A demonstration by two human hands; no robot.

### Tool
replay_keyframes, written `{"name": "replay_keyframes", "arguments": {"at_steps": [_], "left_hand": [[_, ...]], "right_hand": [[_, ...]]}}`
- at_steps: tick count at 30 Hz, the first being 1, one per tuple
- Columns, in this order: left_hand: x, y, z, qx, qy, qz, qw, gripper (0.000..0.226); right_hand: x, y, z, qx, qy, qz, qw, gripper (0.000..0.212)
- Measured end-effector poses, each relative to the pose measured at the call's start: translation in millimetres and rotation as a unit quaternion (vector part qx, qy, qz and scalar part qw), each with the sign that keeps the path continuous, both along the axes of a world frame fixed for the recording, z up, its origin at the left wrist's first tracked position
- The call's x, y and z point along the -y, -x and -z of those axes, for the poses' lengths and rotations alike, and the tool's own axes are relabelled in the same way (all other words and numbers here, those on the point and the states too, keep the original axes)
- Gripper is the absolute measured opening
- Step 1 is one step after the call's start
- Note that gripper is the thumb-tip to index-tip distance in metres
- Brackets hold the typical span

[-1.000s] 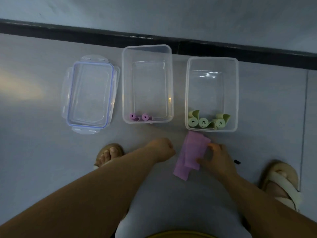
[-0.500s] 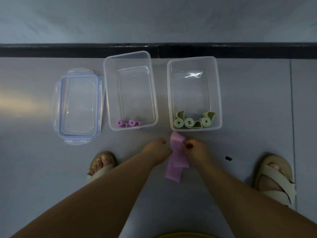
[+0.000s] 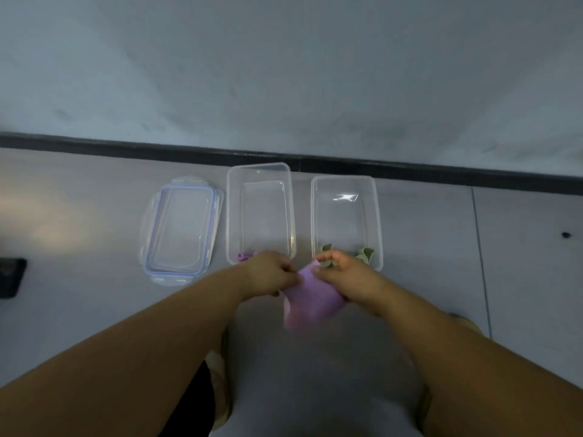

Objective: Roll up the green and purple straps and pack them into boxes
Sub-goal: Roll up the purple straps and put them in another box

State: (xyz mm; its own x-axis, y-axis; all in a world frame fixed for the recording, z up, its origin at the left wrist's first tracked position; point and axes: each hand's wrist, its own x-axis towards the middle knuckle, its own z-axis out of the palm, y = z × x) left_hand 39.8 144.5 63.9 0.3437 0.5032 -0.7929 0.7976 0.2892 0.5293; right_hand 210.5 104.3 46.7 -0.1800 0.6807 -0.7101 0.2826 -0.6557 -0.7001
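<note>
Holding one purple strap (image 3: 310, 299) between them, the left hand (image 3: 269, 272) and the right hand (image 3: 345, 274) each pinch its upper edge, and the strap hangs below the fingers, blurred. Just behind the left hand is the clear box (image 3: 260, 212) with a rolled purple strap (image 3: 242, 256). Behind the right hand, the second box (image 3: 346, 216) holds green rolls (image 3: 366, 253). A blue-rimmed lid (image 3: 181, 230) lies left of both boxes.

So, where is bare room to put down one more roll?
Far ends of both clear plastic boxes are bare. Near ends are crowded: purple rolls, green rolls, both hands holding the purple strap.
</note>
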Motion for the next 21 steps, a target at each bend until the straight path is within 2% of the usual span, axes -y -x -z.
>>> {"name": "replay_keyframes", "arguments": {"at_steps": [4,6,8,11,16,21], "left_hand": [[9.9,15.1,-71.1,0.054,-0.018,-0.109,0.992,0.015],[18.6,22.5,-103.5,0.074,-0.05,-0.144,0.985,0.015],[26.3,26.1,-131.2,0.1,-0.09,-0.181,0.974,0.015],[37.2,24.6,-166.0,0.161,-0.136,-0.232,0.95,0.014],[53.9,4.0,-202.0,0.237,-0.184,-0.279,0.912,0.01],[52.4,-23.0,-205.1,0.264,-0.215,-0.299,0.891,0.015]], "right_hand": [[-2.7,3.0,-83.0,-0.032,-0.061,-0.039,0.997,0.033],[3.2,2.2,-122.7,-0.06,-0.074,-0.053,0.994,0.042],[13.0,-0.8,-158.0,-0.047,-0.105,-0.062,0.991,0.046],[29.5,-7.3,-200.1,-0.001,-0.168,-0.03,0.985,0.036],[54.6,-21.3,-247.7,-0.056,-0.203,0.064,0.975,0.016],[62.2,-38.6,-257.7,-0.09,-0.206,0.149,0.963,0.02]]}}
